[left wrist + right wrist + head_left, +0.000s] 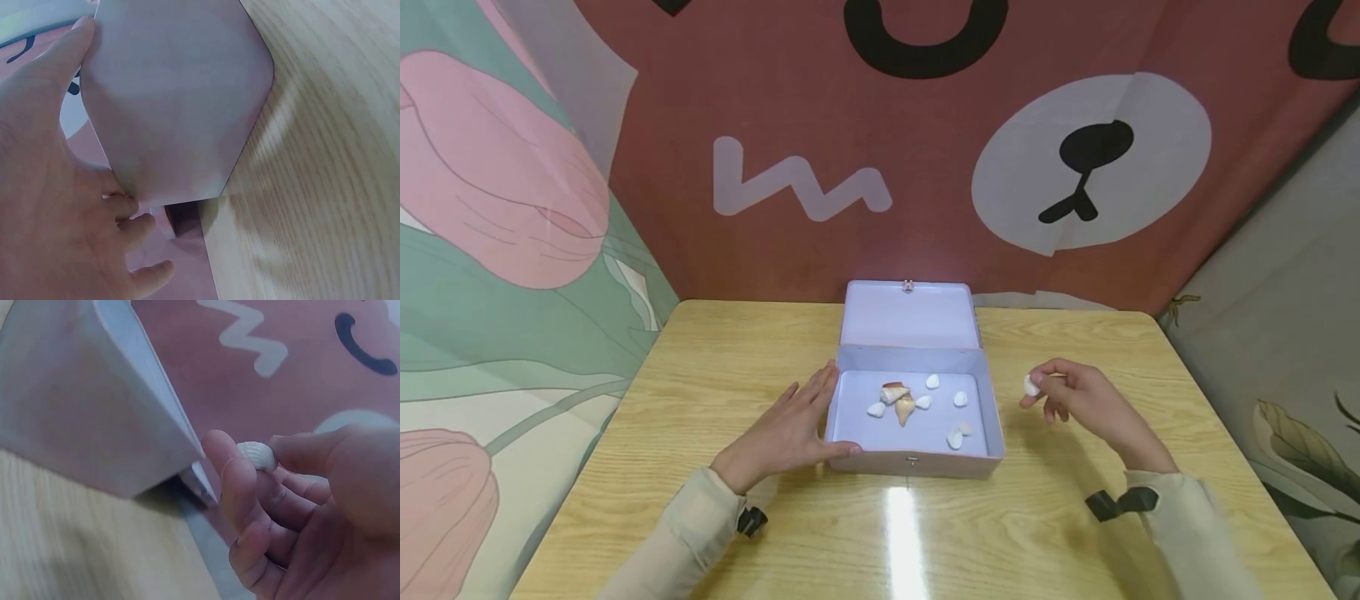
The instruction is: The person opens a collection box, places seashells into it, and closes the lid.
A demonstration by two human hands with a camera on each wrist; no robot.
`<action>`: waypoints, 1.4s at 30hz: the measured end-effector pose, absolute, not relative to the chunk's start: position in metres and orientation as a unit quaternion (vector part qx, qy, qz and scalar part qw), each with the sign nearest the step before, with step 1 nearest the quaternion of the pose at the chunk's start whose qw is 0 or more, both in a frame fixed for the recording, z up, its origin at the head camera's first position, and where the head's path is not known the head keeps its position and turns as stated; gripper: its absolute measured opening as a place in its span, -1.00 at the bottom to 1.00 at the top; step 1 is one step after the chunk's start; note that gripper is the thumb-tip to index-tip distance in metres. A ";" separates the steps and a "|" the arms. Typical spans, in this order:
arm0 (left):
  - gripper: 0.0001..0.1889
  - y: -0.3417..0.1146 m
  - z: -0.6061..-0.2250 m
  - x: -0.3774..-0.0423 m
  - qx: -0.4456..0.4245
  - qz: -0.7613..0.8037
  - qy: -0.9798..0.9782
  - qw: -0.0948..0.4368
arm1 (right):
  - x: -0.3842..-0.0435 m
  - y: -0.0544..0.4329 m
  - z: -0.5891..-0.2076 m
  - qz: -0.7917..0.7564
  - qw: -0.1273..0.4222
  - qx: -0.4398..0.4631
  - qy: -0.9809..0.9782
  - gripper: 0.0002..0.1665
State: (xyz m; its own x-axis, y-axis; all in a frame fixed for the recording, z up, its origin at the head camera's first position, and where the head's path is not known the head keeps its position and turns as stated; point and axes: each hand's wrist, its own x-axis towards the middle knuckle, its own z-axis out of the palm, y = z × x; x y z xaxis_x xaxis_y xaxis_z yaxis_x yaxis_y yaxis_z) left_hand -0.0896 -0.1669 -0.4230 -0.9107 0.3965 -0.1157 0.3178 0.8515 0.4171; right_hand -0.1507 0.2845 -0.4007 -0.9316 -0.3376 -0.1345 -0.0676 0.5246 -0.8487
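A pale lilac box [917, 465] sits on the table with its lid [910, 312] raised behind it. Inside lie several small white seashells [960, 399], a cone-shaped brown-and-white shell [893, 392] and a tan spiral shell [905, 408]. To the right of the box, my right hand [1082, 400] pinches a white ribbed seashell [255, 454] between thumb and fingers, above the table. My left hand [790, 429] rests against the box's left side, fingers stretched along it and thumb at the front rim. In the left wrist view, the fingers [119, 206] touch the box's outer wall [175, 94].
The box stands on a light wood-grain table [737, 358], near its far edge. A cloth with a cartoon face [850, 108] hangs directly behind, and patterned cloths [497, 208] hang at both sides. Dark wrist straps [1122, 502] show at the sleeves.
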 end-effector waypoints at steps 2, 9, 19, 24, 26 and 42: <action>0.35 -0.167 -0.423 -0.089 0.186 0.200 0.957 0.098 | -0.153 0.278 -0.397 -0.477 0.147 -0.124 0.858 -0.60; 0.34 -0.167 -0.424 -0.089 0.189 0.196 0.958 0.090 | -0.162 0.255 -0.389 -0.469 0.155 -0.147 0.857 -0.65; 0.34 -0.167 -0.423 -0.089 0.188 0.195 0.958 0.093 | -0.168 0.225 -0.378 -0.448 0.169 -0.167 0.862 -0.58; 0.34 -0.167 -0.423 -0.089 0.185 0.197 0.958 0.096 | -0.171 0.215 -0.377 -0.434 0.177 -0.174 0.866 -0.58; 0.34 -0.167 -0.424 -0.089 0.185 0.195 0.958 0.095 | -0.172 0.212 -0.376 -0.432 0.179 -0.180 0.866 -0.58; 0.35 -0.167 -0.423 -0.090 0.182 0.198 0.958 0.098 | -0.172 0.191 -0.374 -0.433 0.203 -0.193 0.857 -0.67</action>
State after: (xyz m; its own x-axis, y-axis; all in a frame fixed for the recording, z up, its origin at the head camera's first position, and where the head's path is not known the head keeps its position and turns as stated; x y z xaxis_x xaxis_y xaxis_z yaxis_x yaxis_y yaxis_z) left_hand -0.0896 -0.1674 -0.4232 -0.9142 0.3883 -0.1161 0.3106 0.8554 0.4146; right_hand -0.1722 0.1909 -0.3745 -0.8431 -0.5062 -0.1816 -0.1540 0.5508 -0.8203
